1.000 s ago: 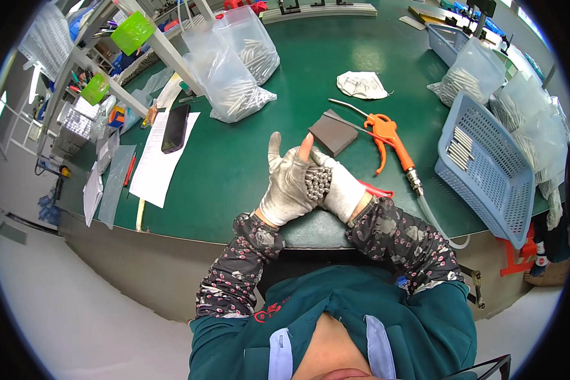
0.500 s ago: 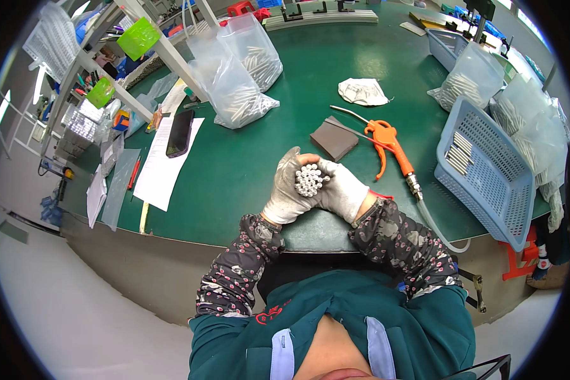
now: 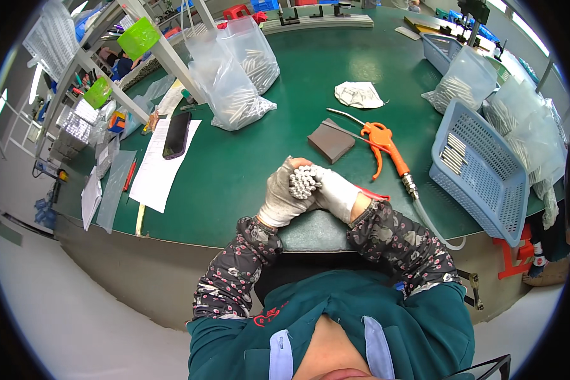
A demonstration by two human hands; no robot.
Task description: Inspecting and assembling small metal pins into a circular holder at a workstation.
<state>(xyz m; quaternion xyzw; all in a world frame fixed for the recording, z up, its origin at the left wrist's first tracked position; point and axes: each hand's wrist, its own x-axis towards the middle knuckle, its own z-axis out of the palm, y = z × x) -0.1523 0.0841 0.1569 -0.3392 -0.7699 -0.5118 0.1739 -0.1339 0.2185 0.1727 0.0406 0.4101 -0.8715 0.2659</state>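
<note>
Head view:
Left hand (image 3: pixel 282 197): gloved, fingers curled around a bundle of metal rods (image 3: pixel 304 182), which sits above the near edge of the green table (image 3: pixel 247 164).
Right hand (image 3: pixel 337 192): gloved, fingers closed on the same bundle from the other side, touching the left hand.
Just beyond the hands: a dark grey block (image 3: pixel 330 140) and an orange air blow gun (image 3: pixel 386 147), its hose running off the near edge.
Right: a blue basket (image 3: pixel 481 171) holding rods.
Far left: clear bags of rods (image 3: pixel 234 95); a black phone (image 3: pixel 176 135) on white paper (image 3: pixel 161 168).
Far middle: a crumpled white cloth (image 3: pixel 358 95).
In the way: nothing lies between the hands and the block.
</note>
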